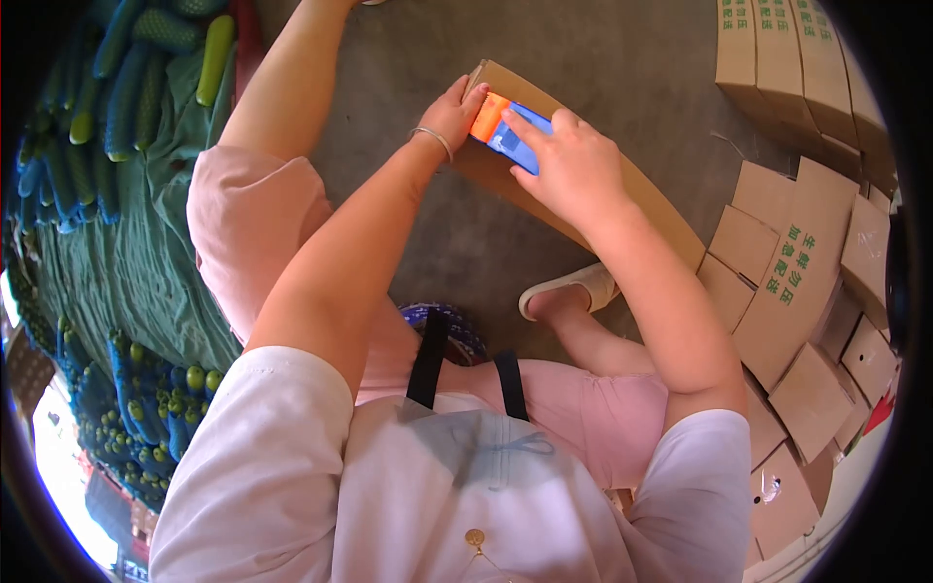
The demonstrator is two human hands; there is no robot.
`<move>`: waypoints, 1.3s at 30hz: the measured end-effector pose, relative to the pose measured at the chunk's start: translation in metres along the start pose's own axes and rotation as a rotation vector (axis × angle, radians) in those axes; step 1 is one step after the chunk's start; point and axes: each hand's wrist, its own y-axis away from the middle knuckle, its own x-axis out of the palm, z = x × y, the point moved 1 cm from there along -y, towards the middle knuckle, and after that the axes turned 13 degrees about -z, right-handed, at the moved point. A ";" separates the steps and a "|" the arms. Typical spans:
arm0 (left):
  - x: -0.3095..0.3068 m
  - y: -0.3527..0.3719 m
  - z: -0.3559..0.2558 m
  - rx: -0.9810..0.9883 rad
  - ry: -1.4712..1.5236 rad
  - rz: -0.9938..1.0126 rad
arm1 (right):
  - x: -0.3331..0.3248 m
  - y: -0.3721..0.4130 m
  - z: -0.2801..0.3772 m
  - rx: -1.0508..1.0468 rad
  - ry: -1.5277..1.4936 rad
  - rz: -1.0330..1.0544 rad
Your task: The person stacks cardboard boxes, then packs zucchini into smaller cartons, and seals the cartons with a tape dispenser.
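Observation:
A long, narrow cardboard box [653, 206] stretches out in front of me, slanting from upper middle to lower right. On its far left end sits a tape dispenser [522, 138] with a blue body and an orange front. My right hand [581, 167] is closed around the blue part, its index finger stretched along the top towards the orange head. At the box's left end, my left hand [453, 117] grips the corner, its fingertips close beside the orange head. Any tape strip under the dispenser is hidden.
Flattened cartons with green printing [787, 267] lie piled at the right, and more cartons [777, 58] stand upper right. On the left, long green vegetables in netting [126, 87] rest on green cloth [126, 262]; small round green produce [155, 408] is below. I sit low on a patterned seat [452, 330].

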 end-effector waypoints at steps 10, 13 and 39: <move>-0.008 0.004 -0.012 0.127 -0.379 -0.118 | -0.023 0.119 -0.095 0.069 -0.059 0.067; -0.008 0.011 -0.026 0.214 -0.551 -0.123 | -0.022 0.169 -0.137 0.123 0.010 0.097; 0.092 0.036 -0.061 1.007 -1.076 -0.147 | -0.002 0.169 -0.141 0.101 0.050 0.081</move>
